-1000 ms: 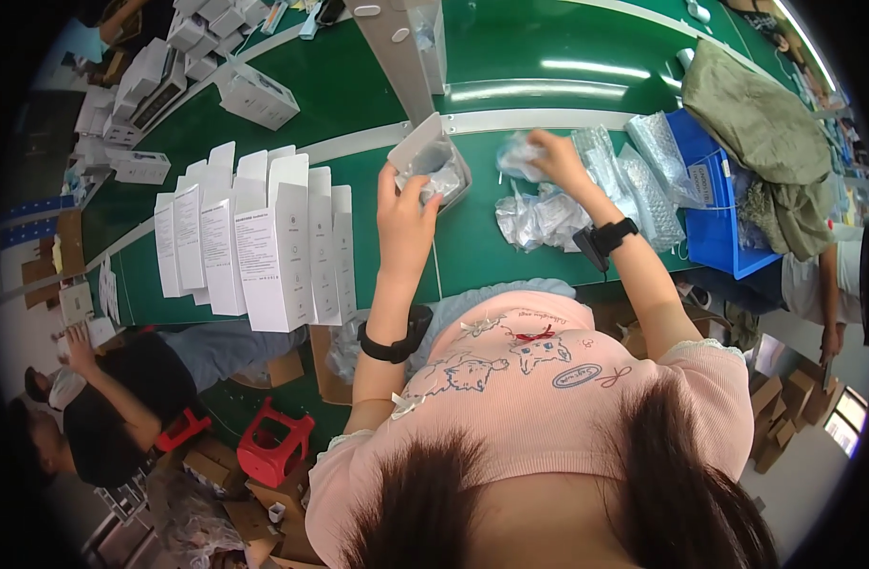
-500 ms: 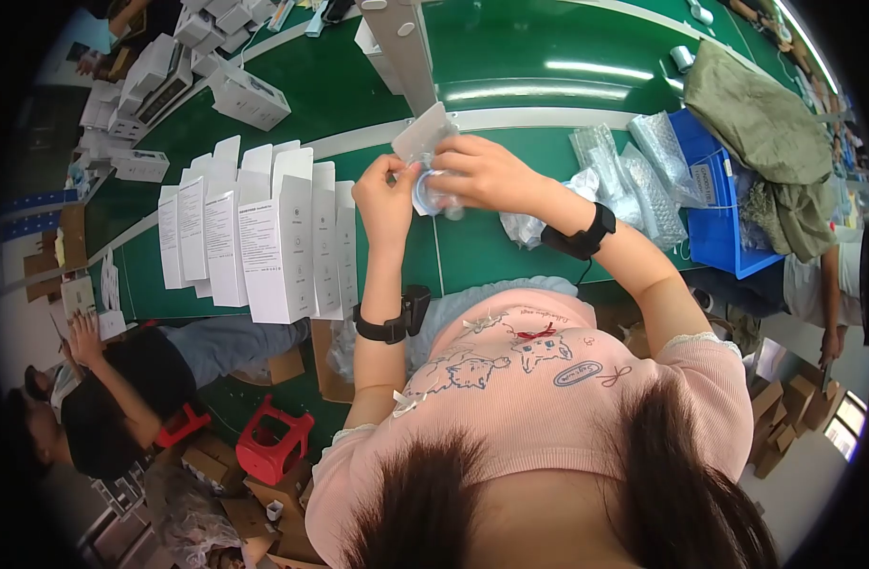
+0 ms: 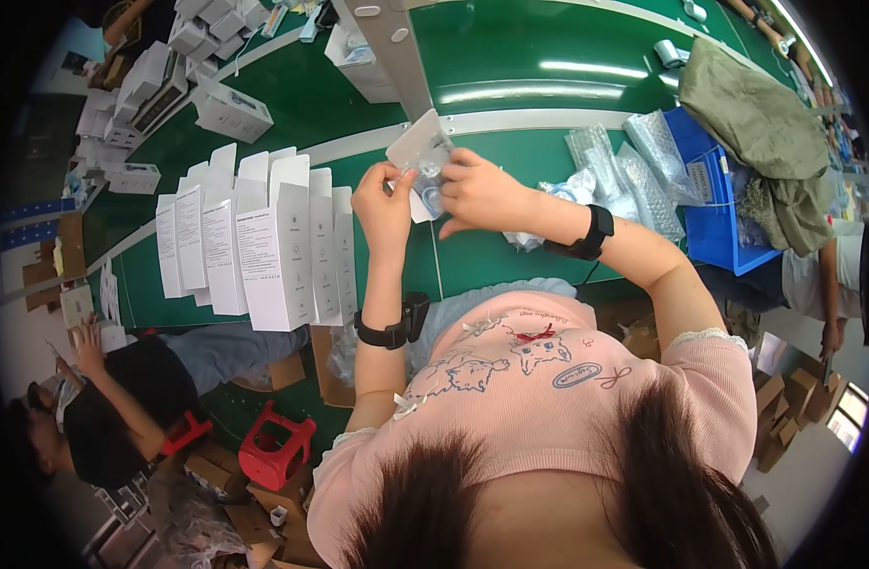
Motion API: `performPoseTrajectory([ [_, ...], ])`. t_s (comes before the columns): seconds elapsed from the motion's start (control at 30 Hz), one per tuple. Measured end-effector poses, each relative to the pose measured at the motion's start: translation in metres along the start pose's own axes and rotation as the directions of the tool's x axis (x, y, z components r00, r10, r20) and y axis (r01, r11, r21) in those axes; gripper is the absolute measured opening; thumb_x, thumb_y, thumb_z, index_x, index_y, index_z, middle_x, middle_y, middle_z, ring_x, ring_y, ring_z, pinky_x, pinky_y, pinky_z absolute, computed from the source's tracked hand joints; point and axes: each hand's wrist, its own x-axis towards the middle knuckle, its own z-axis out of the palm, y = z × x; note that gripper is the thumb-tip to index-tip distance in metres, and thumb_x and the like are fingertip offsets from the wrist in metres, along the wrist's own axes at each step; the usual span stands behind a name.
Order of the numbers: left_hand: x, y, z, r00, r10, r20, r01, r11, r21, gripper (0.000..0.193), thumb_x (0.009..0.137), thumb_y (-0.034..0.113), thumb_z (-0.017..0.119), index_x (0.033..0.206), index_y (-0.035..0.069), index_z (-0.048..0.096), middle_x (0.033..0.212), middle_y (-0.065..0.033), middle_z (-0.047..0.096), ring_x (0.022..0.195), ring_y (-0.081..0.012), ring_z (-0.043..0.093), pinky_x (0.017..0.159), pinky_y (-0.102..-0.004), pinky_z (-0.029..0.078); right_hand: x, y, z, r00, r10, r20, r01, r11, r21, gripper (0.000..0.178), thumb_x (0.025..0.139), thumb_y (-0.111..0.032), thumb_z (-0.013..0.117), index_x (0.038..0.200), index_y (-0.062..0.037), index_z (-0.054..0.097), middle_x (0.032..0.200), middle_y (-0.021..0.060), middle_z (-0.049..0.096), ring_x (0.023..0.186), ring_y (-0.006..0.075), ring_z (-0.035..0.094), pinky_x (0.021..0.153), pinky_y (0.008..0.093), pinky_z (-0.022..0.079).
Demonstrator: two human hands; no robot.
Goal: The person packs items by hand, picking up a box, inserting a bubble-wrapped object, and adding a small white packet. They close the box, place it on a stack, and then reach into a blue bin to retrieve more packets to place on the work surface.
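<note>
A small white carton with a raised flap is between my hands over the near part of the green table. My left hand is closed on its left side, thumb and fingers pinching the edge. My right hand is on the other side, its fingers curled at a clear plastic wrapping in the carton's mouth and its thumb stretched away. Something pale blue and round shows through the plastic; its kind is unclear. My right palm's contact with it is hidden.
Several upright white boxes with raised flaps stand left of my hands. To the right are bubble-wrap pouches, a blue bin and an olive cloth. A metal post rises ahead. Another person sits at the left.
My right hand has turned and come lower against the carton, its thumb now stretched out. The round item sits further behind the fingers. My left hand keeps its hold, almost unmoved.
</note>
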Motion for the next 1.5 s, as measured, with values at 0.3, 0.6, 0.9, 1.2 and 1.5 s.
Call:
performPoseTrajectory([
  [0.3,-0.003,0.021,-0.104,0.926,0.327,-0.190,0.013,0.473,0.881,0.073,0.065,0.025,0.073,0.128,0.010,0.039,0.137,-0.0180,0.028,0.125,-0.0399,0.024,0.095,-0.0567,0.025,-0.029,0.041,0.039,0.743,0.425,-0.517,-0.028,0.791,0.611,0.085,0.058,-0.022,0.077,0.129,-0.0035,0.033,0.119,0.0164,0.040,0.114,0.0291,0.038,0.099,0.0407,0.028],
  [0.6,0.010,0.027,-0.113,0.989,-0.139,-0.041,0.102,0.465,0.880,0.096,0.061,0.022,0.075,0.137,0.011,0.018,0.141,-0.0194,0.016,0.128,-0.0414,0.015,0.095,-0.0645,0.016,-0.005,0.092,0.052,0.841,0.529,-0.118,-0.093,0.356,0.930,0.112,0.052,-0.013,0.081,0.138,-0.0060,0.010,0.137,0.0158,0.023,0.128,0.0273,0.023,0.105,0.0342,0.021],
  [0.9,-0.019,0.028,0.016,0.928,-0.312,0.203,0.007,0.560,0.828,0.106,0.052,0.027,0.080,0.137,0.014,0.018,0.137,-0.0196,0.020,0.114,-0.0386,0.031,0.090,-0.0535,0.027,-0.019,0.238,0.040,0.498,0.826,-0.264,-0.094,0.354,0.931,0.110,0.049,-0.011,0.080,0.137,-0.0045,0.014,0.135,0.0118,0.028,0.126,0.0220,0.027,0.103,0.0348,0.026],
  [1.2,0.040,-0.036,0.045,0.825,-0.350,0.444,0.069,0.842,0.534,0.101,0.056,0.025,0.079,0.136,0.012,0.019,0.135,-0.0183,0.025,0.113,-0.0386,0.033,0.094,-0.0435,0.031,-0.014,0.342,0.076,0.509,0.810,-0.290,-0.481,0.548,0.684,0.105,0.052,-0.021,0.080,0.136,-0.0059,0.018,0.130,0.0238,0.033,0.117,0.0356,0.037,0.102,0.0378,0.027],
  [1.5,0.053,-0.044,0.054,0.672,-0.074,0.737,0.183,0.981,-0.069,0.085,0.062,0.014,0.073,0.132,0.003,0.025,0.128,-0.0171,0.035,0.112,-0.0310,0.039,0.100,-0.0379,0.028,-0.049,0.443,0.105,-0.069,0.993,0.097,-0.959,-0.092,0.267,0.088,0.063,-0.033,0.072,0.133,-0.0131,0.024,0.118,0.0264,0.044,0.106,0.0370,0.048,0.088,0.0442,0.040],
])
